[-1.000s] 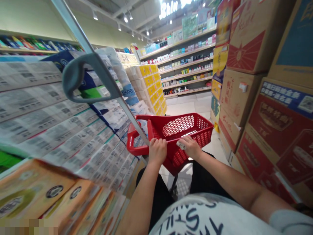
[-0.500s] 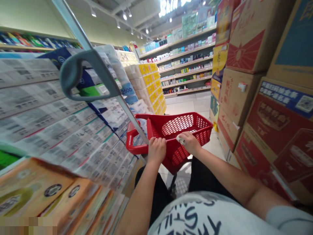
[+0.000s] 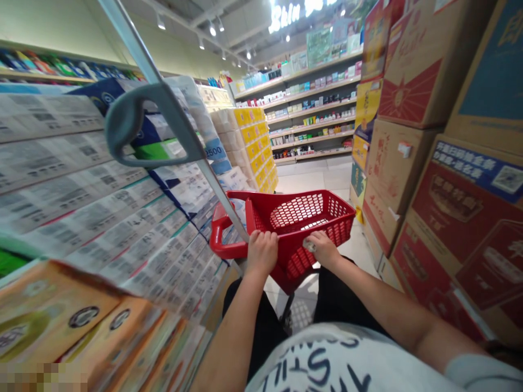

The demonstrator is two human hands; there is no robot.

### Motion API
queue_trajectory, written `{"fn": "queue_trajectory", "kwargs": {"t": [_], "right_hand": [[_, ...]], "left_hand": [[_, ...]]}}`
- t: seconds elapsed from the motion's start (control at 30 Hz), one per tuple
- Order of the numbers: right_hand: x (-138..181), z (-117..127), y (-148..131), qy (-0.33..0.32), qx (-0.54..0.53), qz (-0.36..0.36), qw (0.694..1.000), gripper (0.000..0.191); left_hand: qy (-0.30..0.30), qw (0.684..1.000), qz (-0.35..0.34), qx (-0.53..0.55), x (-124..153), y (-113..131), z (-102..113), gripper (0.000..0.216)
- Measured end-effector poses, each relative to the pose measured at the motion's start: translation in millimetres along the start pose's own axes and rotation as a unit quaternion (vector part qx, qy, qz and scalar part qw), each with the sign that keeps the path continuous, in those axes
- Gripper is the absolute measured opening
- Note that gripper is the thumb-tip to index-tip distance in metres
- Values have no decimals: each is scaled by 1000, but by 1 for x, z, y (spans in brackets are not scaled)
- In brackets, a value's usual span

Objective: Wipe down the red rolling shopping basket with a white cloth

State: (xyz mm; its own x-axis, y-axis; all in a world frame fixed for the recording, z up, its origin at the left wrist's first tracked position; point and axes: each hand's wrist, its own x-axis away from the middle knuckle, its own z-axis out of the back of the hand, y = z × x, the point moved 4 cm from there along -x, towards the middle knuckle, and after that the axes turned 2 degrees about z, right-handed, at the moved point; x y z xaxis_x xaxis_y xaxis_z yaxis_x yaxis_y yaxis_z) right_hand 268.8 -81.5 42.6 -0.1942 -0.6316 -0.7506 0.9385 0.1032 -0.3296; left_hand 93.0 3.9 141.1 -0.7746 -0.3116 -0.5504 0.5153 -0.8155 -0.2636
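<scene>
Basket [image 3: 289, 256] sits above the floor [image 3: 324, 177], between tissue packs [image 3: 93, 179] and cartons [image 3: 402, 166]. Left hand [image 3: 262, 251] is closed over its near rim; right hand [image 3: 326, 250], curled round a pale item [image 3: 309, 245], adjoins it. Apparent step: steadying; guiding it onward calls for firm left grip.

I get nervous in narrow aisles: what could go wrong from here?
The red basket stands between stacked boxes on the right and white packs on the left, so it might knock either if it swings. The small pale item in the right hand could drop if that hand opens to grip the basket.
</scene>
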Motion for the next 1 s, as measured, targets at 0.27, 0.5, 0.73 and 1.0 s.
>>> {"fn": "queue_trajectory", "kwargs": {"t": [0.27,0.5,0.73,1.0], "right_hand": [[-13,20,15,56,0,-39,998,22],[-14,20,15,56,-22,-49,997,19],[-18,16,7,35,-3,-44,998,18],[-37,13,-29,35,-51,15,998,23]], "left_hand": [[0,1000,0,-4,0,-1,-2,26],[-4,1000,-2,-18,0,0,-2,23],[0,1000,-4,-28,0,0,-3,24],[5,1000,-1,-21,-1,1,-3,25]]}}
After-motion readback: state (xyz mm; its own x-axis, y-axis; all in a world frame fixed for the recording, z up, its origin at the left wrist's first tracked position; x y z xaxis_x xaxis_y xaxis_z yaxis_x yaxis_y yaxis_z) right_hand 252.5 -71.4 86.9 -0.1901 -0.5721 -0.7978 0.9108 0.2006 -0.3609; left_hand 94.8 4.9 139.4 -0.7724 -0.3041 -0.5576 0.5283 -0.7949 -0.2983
